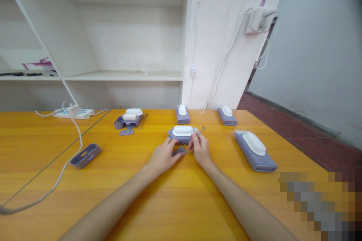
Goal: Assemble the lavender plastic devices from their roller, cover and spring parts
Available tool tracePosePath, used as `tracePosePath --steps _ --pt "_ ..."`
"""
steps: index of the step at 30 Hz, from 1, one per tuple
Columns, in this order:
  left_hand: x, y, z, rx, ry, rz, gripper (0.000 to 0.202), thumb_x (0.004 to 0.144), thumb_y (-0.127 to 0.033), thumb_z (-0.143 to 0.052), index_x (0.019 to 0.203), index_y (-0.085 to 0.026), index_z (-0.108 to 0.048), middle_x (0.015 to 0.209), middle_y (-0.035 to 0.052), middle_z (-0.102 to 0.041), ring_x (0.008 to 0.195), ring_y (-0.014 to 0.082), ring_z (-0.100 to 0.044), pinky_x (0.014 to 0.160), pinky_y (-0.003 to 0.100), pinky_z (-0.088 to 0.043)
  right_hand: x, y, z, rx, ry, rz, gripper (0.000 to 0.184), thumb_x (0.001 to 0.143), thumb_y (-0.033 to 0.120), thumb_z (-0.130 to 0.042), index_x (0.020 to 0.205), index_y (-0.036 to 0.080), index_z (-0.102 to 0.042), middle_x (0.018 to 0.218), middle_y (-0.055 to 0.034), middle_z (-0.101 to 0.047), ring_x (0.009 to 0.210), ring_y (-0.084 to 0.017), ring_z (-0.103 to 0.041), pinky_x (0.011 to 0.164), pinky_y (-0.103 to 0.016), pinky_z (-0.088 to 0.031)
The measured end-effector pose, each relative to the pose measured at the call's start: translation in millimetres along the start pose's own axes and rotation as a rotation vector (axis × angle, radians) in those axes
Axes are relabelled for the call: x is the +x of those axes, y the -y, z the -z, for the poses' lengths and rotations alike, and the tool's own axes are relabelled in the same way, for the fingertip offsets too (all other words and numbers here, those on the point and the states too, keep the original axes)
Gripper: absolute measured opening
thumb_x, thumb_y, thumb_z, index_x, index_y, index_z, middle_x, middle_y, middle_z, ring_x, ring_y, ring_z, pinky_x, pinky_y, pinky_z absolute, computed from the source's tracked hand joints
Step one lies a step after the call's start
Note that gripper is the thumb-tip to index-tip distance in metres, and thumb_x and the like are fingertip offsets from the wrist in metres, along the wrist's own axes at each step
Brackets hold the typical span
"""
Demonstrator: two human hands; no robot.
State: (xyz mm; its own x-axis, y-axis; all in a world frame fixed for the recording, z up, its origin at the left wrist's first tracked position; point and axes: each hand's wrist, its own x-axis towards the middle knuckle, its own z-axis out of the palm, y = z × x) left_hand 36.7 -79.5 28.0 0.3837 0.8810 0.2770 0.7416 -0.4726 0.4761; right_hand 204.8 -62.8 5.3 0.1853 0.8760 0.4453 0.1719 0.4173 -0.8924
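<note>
At the middle of the table, my left hand (pixel 163 155) has its thumb and fingers closed on a small grey-purple plastic piece (pixel 180 152). My right hand (pixel 201 150) pinches a thin metal coil spring (pixel 201 129), whose end sticks out above the fingers. Some coils seem to run on toward my left hand, but the fingers partly hide them. Just beyond both hands lies a grey-purple plastic housing with a white bristled brush head (pixel 182 131) on top.
Similar brush units stand at back centre (pixel 182 114), back right (pixel 227 115) and right (pixel 254 151). Back left, another unit (pixel 132 117) lies with loose parts and a spring (pixel 143 120). An oblong grey-purple shell (pixel 86 156) and a white cable (pixel 62 175) lie left, near a power strip (pixel 74 113).
</note>
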Motion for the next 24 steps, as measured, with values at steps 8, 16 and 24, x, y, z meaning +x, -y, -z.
tracePosePath --steps 8,16,24 --pt "-0.4 1.2 -7.9 -0.065 -0.101 -0.163 0.027 0.082 -0.031 -0.054 0.107 -0.024 -0.053 0.106 0.0036 -0.057 0.097 0.0179 -0.056 0.080 0.028 -0.045 2.1 2.8 -3.8 0.039 0.244 -0.045 0.023 0.080 0.042 -0.054 0.075 0.019 -0.053 0.054 0.0035 -0.054 0.042 -0.010 -0.050 0.041 -0.021 -0.039" --pt "-1.7 6.2 -10.0 0.034 -0.201 -0.202 0.029 0.085 -0.031 -0.050 0.113 -0.023 -0.048 0.104 0.0040 -0.058 0.099 0.0184 -0.054 0.083 0.031 -0.044 3.7 5.9 -3.4 -0.029 0.368 -0.032 0.021 0.083 0.037 -0.050 0.080 0.019 -0.061 0.056 0.0022 -0.056 0.042 -0.011 -0.051 0.043 -0.023 -0.040" --pt "-6.4 0.2 -8.1 0.159 -0.152 -0.156 0.030 0.088 -0.035 -0.041 0.114 -0.022 -0.048 0.101 0.0067 -0.057 0.098 0.0202 -0.052 0.080 0.031 -0.044 4.4 8.2 -1.0 0.019 0.295 -0.075 0.019 0.080 0.034 -0.051 0.070 0.019 -0.057 0.050 0.0024 -0.055 0.039 -0.013 -0.051 0.041 -0.024 -0.039"
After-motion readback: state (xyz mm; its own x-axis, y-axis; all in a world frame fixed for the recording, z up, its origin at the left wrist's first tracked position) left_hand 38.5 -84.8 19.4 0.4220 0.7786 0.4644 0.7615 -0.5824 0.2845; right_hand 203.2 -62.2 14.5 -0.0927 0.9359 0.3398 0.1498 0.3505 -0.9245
